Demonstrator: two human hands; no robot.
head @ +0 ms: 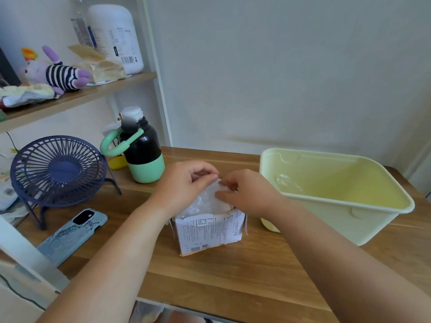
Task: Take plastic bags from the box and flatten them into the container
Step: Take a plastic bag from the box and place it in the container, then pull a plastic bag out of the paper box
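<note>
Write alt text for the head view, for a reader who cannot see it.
The left hand and right hand pinch a clear plastic bag rising from a small open box on a wooden table. A pale yellow container stands to the right; a blue fan, bottle and phone sit to the left.

The table (233,276) is matt grained wood, the box (207,231) printed cardboard, the bags (205,201) thin crinkled clear plastic, the container (338,201) smooth glossy plastic.
</note>
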